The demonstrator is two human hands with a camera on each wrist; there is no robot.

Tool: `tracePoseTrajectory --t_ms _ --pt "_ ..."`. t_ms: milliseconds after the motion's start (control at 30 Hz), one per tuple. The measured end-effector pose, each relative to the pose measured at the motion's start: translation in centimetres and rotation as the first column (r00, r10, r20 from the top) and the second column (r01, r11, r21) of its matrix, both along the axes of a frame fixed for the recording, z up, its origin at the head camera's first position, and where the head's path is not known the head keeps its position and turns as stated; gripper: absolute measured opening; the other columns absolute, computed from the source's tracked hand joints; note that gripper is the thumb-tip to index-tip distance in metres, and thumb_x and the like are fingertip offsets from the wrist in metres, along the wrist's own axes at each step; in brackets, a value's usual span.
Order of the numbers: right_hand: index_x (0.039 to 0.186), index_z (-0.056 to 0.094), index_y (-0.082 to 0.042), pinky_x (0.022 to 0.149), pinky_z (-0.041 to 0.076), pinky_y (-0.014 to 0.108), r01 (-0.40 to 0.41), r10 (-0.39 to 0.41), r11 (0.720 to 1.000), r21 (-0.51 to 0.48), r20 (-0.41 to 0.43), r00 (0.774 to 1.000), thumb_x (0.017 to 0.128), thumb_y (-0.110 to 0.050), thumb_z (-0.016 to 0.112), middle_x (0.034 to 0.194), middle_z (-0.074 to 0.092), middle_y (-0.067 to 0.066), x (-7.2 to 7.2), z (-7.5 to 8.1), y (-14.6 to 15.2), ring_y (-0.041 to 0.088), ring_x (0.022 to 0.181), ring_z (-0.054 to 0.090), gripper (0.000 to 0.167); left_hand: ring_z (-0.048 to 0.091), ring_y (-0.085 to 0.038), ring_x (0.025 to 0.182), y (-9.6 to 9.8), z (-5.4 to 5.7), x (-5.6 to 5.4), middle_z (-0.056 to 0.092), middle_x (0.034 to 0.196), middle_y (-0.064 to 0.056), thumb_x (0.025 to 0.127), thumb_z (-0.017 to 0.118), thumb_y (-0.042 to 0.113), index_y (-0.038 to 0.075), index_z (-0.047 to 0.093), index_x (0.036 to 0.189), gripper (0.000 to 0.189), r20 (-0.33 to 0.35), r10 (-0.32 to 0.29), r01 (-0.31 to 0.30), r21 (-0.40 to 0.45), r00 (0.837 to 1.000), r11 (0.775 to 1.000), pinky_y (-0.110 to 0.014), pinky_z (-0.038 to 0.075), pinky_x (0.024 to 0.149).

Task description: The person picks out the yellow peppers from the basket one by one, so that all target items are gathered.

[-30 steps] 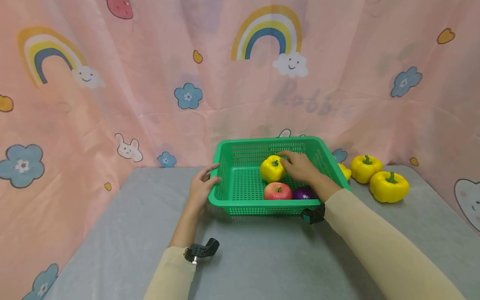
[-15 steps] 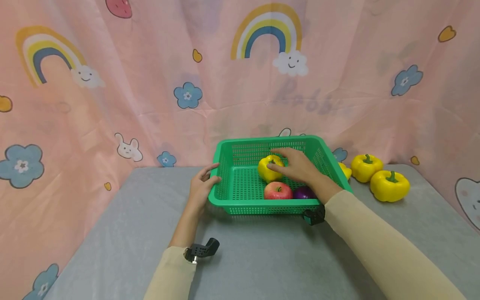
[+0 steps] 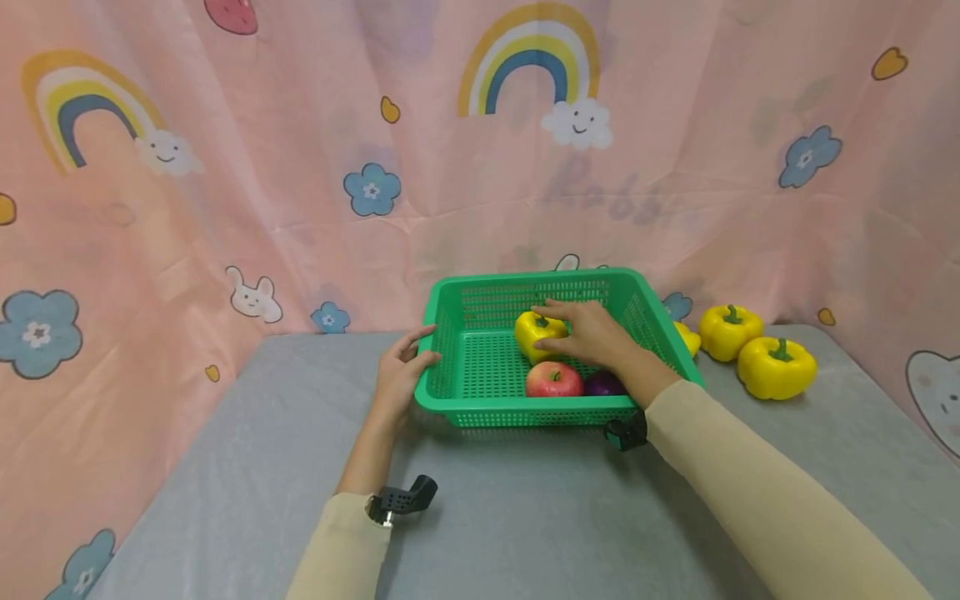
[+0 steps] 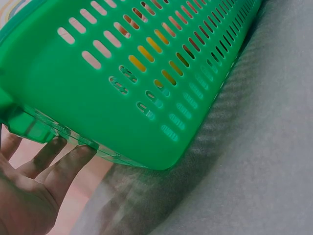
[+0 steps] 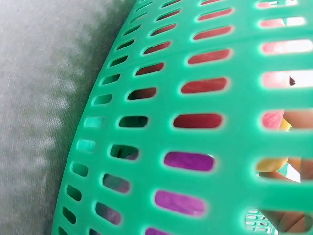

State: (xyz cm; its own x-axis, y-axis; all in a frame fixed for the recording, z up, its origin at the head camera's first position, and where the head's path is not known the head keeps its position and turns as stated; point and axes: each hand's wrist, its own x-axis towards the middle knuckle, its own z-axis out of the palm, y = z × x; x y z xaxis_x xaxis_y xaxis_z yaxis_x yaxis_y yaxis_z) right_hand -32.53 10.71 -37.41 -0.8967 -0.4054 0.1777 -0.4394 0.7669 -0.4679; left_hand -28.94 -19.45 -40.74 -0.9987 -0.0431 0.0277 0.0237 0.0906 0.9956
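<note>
A green plastic basket with slotted walls stands on the table. My left hand holds its left rim, thumb over the edge; in the left wrist view the fingertips touch the outer wall. Inside the basket, my right hand grips a yellow bell pepper, thumb across its front and fingers at its top and back. A red apple lies just in front of the pepper. Right of the apple is a purple, glossy round thing, partly hidden by the basket's front rim and my wrist.
Two more yellow bell peppers stand on the grey tablecloth right of the basket. Another yellow piece shows partly behind the basket's right wall. A pink patterned curtain hangs behind the table.
My right hand has shifted left from the pepper's right side, opened round it and closed in with thumb in front. The pepper has nudged slightly left. My left hand stays on the rim.
</note>
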Motion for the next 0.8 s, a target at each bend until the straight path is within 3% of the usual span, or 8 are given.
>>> tracePoseTrajectory --t_ms 133,333,433,567,733,800 --pt "0.146 0.056 -0.012 0.093 0.052 0.05 -0.009 0.009 1.0 0.004 -0.016 1.0 0.091 -0.031 0.075 0.151 0.052 0.016 -0.06 -0.18 0.04 0.038 0.111 0.064 0.061 0.051 -0.029 0.14 0.01 -0.03 -0.04 0.054 0.149 -0.014 0.089 0.064 0.012 0.022 0.063 0.138 0.05 0.001 -0.005 0.005 -0.004 1.0 1.0 -0.051 0.043 0.112" --pt "0.143 0.059 -0.009 0.104 0.049 0.056 -0.017 0.017 1.0 -0.015 -0.026 1.0 0.088 -0.029 0.079 0.149 0.054 0.018 -0.19 -0.27 -0.08 0.042 0.133 0.054 0.061 0.061 -0.028 0.126 0.03 -0.02 -0.13 0.061 0.141 -0.014 0.089 0.063 0.01 0.023 0.063 0.137 0.05 0.013 -0.003 0.003 -0.002 1.0 1.0 -0.035 0.053 0.093" --pt "0.14 0.062 -0.01 0.103 0.05 0.054 0.003 -0.004 1.0 -0.015 -0.027 1.0 0.086 -0.032 0.081 0.147 0.057 0.017 -0.31 -0.28 -0.21 0.041 0.132 0.056 0.062 0.063 -0.028 0.121 0.02 0.06 -0.11 0.063 0.139 -0.014 0.089 0.063 0.01 0.022 0.063 0.137 0.05 0.014 -0.001 0.001 -0.004 1.0 1.0 -0.027 0.053 0.085" --pt "0.14 0.062 -0.011 0.099 0.053 0.05 0.032 -0.032 0.999 -0.021 0.0 0.999 0.086 -0.033 0.08 0.147 0.057 0.014 -0.28 -0.13 -0.26 0.04 0.13 0.057 0.061 0.062 -0.028 0.122 -0.02 0.13 -0.01 0.061 0.141 -0.015 0.089 0.063 0.01 0.022 0.063 0.138 0.05 0.013 -0.002 0.002 -0.007 1.0 1.0 -0.027 0.053 0.084" --pt "0.141 0.061 -0.013 0.085 0.054 0.039 0.077 -0.076 0.994 -0.079 0.017 0.997 0.088 -0.03 0.079 0.149 0.055 0.013 -0.01 0.23 0.0 0.037 0.122 0.06 0.059 0.062 -0.028 0.125 0.0 0.13 0.11 0.06 0.142 -0.014 0.089 0.063 0.011 0.024 0.063 0.138 0.05 0.017 -0.002 0.002 -0.012 1.0 1.0 -0.03 0.054 0.087" --pt "0.141 0.062 -0.013 0.076 0.05 0.033 0.089 -0.089 0.991 -0.1 0.004 0.996 0.088 -0.03 0.079 0.149 0.056 0.012 0.09 0.38 0.1 0.034 0.112 0.062 0.058 0.062 -0.03 0.125 0.04 0.12 0.13 0.06 0.142 -0.015 0.089 0.063 0.011 0.023 0.062 0.138 0.05 0.016 -0.002 0.002 -0.007 1.0 1.0 -0.035 0.055 0.09"
